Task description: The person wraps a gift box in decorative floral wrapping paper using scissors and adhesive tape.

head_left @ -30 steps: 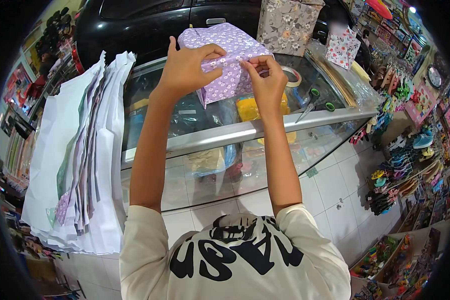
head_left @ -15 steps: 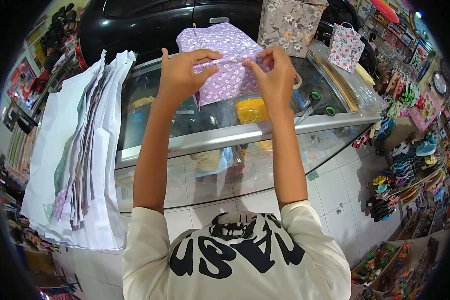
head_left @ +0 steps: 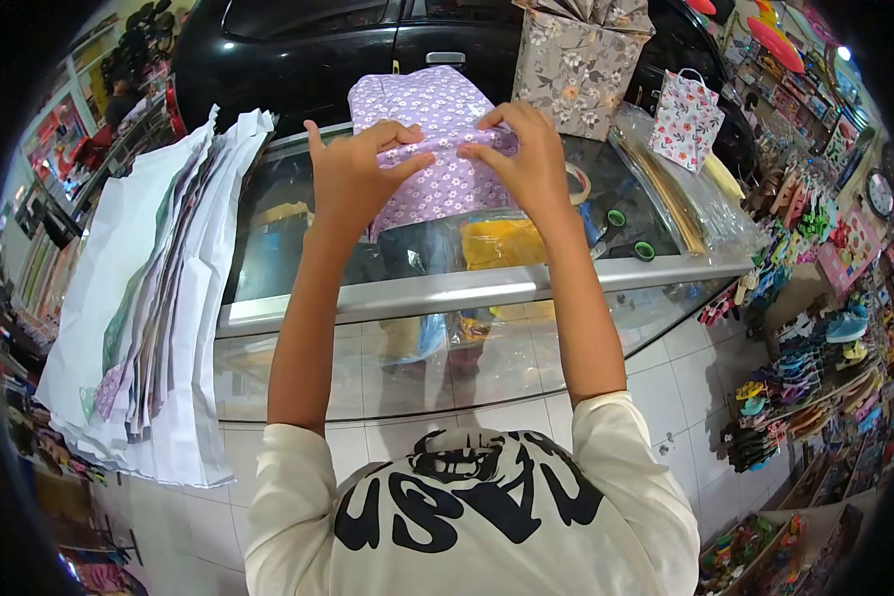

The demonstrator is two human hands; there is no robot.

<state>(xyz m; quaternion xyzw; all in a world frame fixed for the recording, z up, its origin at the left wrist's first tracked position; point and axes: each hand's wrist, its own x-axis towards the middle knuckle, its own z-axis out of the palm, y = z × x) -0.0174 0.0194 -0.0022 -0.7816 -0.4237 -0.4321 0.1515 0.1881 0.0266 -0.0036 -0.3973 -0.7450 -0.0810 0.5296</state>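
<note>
On the glass counter lies a purple wrapping paper with white flowers, its upper part standing up in a bulky shape. My left hand pinches a crosswise fold of it from the left, thumb below and fingers above, with one finger sticking up. From the other side my right hand grips the same fold between thumb and fingers. The gap between my hands is small. Just right of my right hand is a tape roll, partly hidden, and scissors with green handles lie beyond it.
A stack of wrapping sheets hangs over the counter's left side. At the back right stand a grey floral gift bag and a small white floral bag, near plastic-wrapped rolls. A black car is behind the counter.
Both my hands have come closer together along the fold, the right one moving left. The paper's top sits lower and looks more pressed. The view has tilted slightly.
</note>
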